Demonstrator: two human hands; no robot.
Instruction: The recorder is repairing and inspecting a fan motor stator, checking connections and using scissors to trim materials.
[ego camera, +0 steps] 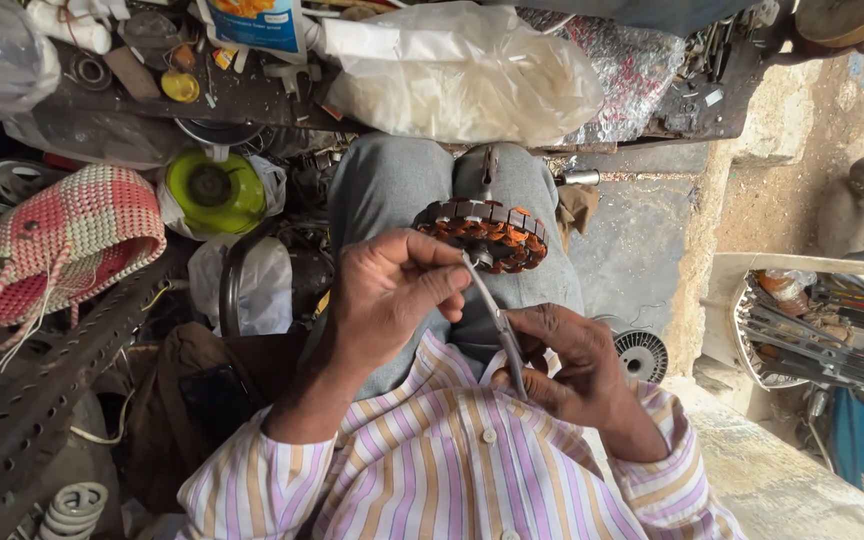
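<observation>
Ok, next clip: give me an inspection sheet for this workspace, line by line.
Surface: no table; work rests on the person's lap in grey trousers.
Job's things: round orange-and-copper wound motor stator on the knee; slim metal pliers-like tool pointing at it.
Clutter: white plastic bag, pink-and-green woven basket, lime-green round part, perforated grey metal bar.
Hands: left hand touches the stator's near edge, fingers curled; right hand grips the tool.
Cables: white cord beside the metal bar.
Surroundings: crowded dark bench, concrete ledge, small slotted metal disc.
</observation>
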